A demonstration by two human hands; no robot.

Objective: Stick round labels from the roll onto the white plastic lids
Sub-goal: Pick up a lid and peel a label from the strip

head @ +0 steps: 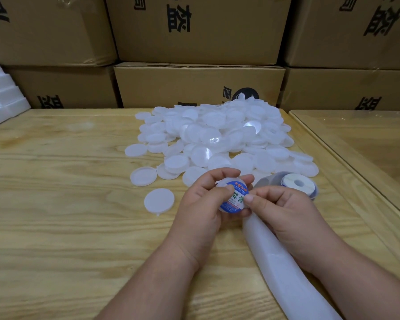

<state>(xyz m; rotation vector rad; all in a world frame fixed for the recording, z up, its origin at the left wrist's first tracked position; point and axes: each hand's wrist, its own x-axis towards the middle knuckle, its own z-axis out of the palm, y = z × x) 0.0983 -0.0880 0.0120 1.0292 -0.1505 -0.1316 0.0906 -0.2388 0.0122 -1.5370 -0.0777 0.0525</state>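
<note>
My left hand (203,202) grips a white plastic lid (222,184) with its fingers curled round the rim. On the lid lies a round blue-and-white label (237,198) with green characters. My left thumb presses the label's left side, and the thumb of my right hand (284,209) presses its right edge. The label roll (297,183) stands just behind my right hand, and its white backing strip (280,262) trails toward me under my right forearm. A large heap of bare white lids (219,137) lies behind my hands.
A single lid (159,201) lies flat left of my left hand. The wooden table (56,192) stretches to the left; a second table (367,139) adjoins on the right. Stacked cardboard boxes (194,84) wall off the back, with white foam blocks (2,93) at far left.
</note>
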